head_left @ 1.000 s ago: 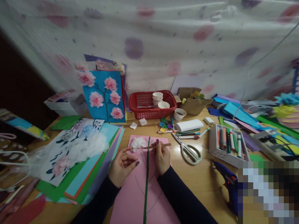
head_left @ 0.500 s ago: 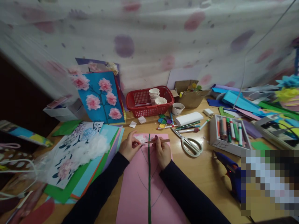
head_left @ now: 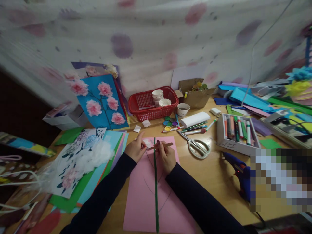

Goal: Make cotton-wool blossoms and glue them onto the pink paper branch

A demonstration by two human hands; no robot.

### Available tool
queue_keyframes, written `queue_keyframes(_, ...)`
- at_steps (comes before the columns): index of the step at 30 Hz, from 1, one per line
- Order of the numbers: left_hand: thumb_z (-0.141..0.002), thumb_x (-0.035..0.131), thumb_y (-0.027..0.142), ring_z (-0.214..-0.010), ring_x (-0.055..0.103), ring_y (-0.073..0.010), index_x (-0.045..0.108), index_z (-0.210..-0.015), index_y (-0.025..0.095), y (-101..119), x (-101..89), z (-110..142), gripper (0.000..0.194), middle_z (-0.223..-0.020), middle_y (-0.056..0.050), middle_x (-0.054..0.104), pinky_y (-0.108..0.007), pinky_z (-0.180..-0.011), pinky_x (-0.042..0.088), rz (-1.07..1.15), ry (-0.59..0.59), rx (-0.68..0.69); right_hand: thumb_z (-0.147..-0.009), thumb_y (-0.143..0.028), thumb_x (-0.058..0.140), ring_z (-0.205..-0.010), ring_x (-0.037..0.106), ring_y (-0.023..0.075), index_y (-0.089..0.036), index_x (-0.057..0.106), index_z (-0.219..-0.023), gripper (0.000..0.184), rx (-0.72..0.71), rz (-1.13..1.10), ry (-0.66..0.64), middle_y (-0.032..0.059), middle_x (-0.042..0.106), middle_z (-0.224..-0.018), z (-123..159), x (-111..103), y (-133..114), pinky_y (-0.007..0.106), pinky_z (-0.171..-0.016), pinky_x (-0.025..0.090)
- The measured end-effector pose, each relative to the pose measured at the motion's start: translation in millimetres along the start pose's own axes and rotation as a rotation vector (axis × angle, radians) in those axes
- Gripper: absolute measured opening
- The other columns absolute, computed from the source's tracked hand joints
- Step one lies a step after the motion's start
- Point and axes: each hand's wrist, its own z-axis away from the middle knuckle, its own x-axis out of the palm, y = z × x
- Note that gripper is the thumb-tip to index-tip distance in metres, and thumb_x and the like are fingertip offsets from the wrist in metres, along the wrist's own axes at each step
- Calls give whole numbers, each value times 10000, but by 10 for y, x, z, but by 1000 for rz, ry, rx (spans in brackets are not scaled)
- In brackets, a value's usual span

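Observation:
A pink sheet of card (head_left: pixel 138 201) lies in front of me, with a green stem (head_left: pixel 156 185) down its middle and thin pencil curves beside it. My right hand (head_left: pixel 167 158) pinches a wooden craft stick (head_left: pixel 169 145) over the sheet's upper part, its tip pointing left. Close to that tip, the thumb and fingers of my left hand (head_left: pixel 136 148) are pressed together; what they hold is hidden. Just beyond them, a fluffy white tuft (head_left: pixel 147 142) sits at the sheet's top left, partly covered by my fingers.
Scissors (head_left: pixel 198 149), a marker box (head_left: pixel 238 144) and a blue glue gun (head_left: pixel 240 169) are on the right. At the back stand a red basket (head_left: pixel 146 115) with paper cups and a blue flower picture (head_left: pixel 97 113). White cotton (head_left: pixel 98 156) lies on papers at the left.
My left hand has moved up from lower on the sheet to the white tuft, beside the stick's tip. The right hand keeps the stick, now tilted slightly. The view has shifted a little.

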Motion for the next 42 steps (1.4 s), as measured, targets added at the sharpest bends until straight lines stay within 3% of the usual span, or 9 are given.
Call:
queue_keyframes(7, -718, 551, 81, -654, 624, -175, 329, -1347, 106, 12, -14, -43, 667, -765, -12, 676, -273, -645, 454, -22, -45, 21, -928, -444, 373, -571, 530, 140, -185, 635, -760, 405, 10, 21, -2, 2, 568, -621, -6, 20, -1, 237, -547, 385)
queue_keyframes(24, -703, 541, 69, -660, 633, -168, 342, -1343, 139, 57, -55, -107, 673, -770, 0, 675, -269, -656, 463, -55, -98, 19, -932, -400, 363, -574, 550, 149, -193, 646, -765, 388, 3, 55, -10, 16, 610, -631, -21, 18, -71, 244, -557, 398)
queue_keyframes(27, -702, 547, 93, -725, 644, -174, 394, -1299, 136, 12, -92, -78, 618, -849, -30, 677, -290, -712, 490, -2, -94, 41, -936, -394, 358, -589, 551, 148, -192, 628, -763, 379, 8, 67, -17, 18, 611, -655, -13, 26, -49, 242, -568, 394)
queue_keyframes(31, -706, 594, 189, -968, 627, -211, 463, -1221, 162, -137, -134, 104, 531, -1060, -94, 647, -357, -864, 483, 49, -10, 65, -940, -378, 352, -593, 544, 146, -196, 603, -726, 376, -24, 114, 6, 8, 585, -631, -8, 44, -14, 237, -561, 380)
queue_keyframes(36, -532, 779, 383, -1196, 500, -319, 435, -1278, 145, -282, -125, 372, 855, -1299, -172, 533, -465, -1004, 395, -63, 16, 40, -943, -375, 334, -569, 539, 143, -193, 587, -692, 400, -27, 188, 20, 10, 584, -615, -32, 63, -8, 237, -537, 365)
queue_keyframes(42, -443, 807, 389, -1274, 408, -382, 392, -1338, 142, -341, -81, 443, 1016, -1364, -195, 475, -531, -1049, 307, -198, 12, 17, -950, -333, 313, -620, 582, 166, -196, 611, -716, 403, -93, 380, -18, 44, 640, -650, -120, 54, -137, 256, -593, 374)
